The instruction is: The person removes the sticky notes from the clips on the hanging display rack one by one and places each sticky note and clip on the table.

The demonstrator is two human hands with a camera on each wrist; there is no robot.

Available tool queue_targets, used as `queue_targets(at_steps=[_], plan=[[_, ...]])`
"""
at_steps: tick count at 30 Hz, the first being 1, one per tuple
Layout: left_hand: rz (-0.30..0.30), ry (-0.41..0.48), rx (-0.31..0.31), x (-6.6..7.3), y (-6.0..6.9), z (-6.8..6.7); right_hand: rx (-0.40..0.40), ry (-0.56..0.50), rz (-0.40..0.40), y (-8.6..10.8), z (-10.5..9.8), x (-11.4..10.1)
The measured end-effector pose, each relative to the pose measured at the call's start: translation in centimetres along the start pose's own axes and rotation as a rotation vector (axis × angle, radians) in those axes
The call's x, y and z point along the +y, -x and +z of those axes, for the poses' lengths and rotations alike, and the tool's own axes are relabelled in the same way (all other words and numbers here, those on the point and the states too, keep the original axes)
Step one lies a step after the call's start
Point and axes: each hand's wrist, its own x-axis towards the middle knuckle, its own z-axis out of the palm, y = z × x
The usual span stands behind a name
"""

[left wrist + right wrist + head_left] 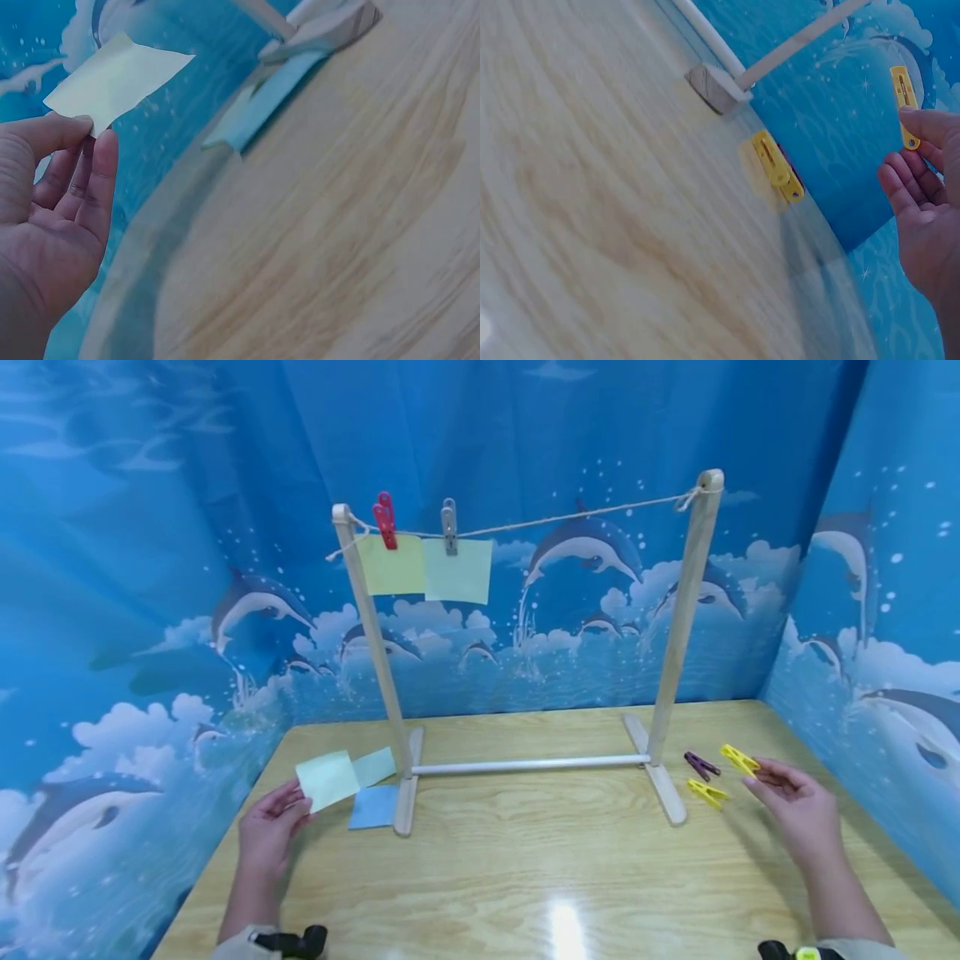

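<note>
My left hand (pixel 272 831) pinches a pale green paper sheet (pixel 327 781) by its lower corner, raised off the table at the left. Another pale green sheet (pixel 374 767) and a blue sheet (pixel 373 807) lie by the rack's left foot. Over on the right, my right hand (pixel 801 810) holds a yellow clothespin (pixel 739 760) between thumb and fingers. A second yellow clothespin (pixel 778 169) and a dark purple one (pixel 701 766) lie on the table near that hand. On the string, a red clothespin (pixel 385 521) holds a yellow sheet (pixel 393 565); a grey clothespin (pixel 449 527) holds a pale green sheet (pixel 458 572).
A wooden rack (pixel 682 618) with two posts stands on the table (pixel 510 860). Its string (pixel 577 515) runs between the post tops, and a white bar (pixel 525 766) joins the feet. Blue dolphin-print curtains (pixel 487 443) enclose the back and sides.
</note>
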Motion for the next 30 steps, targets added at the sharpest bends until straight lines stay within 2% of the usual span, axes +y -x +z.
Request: queue_targets(at_steps=[6, 11, 15, 21, 30], plan=[[-0.020, -0.042, 0.013, -0.8, -1.2, -1.3, -0.044, 0.333, 0.002, -0.8, -0.7, 1.7], [-0.046, -0.104, 0.021, -1.0, -2.0, -1.9, -0.063, 0.485, 0.027, -1.2, -1.5, 2.6], [-0.060, -0.178, 0.017, -1.1, -2.4, -2.2, -0.074, 0.558, 0.041, -1.3, -2.2, 2.9], [-0.059, -0.310, 0.010, -1.6, -2.9, -2.7, -0.087, 0.607, 0.049, -1.6, -2.8, 3.4], [0.034, -0.660, 0.064, -2.6, -3.6, -2.7, -0.089, 0.673, -0.024, -1.9, -3.3, 4.2]])
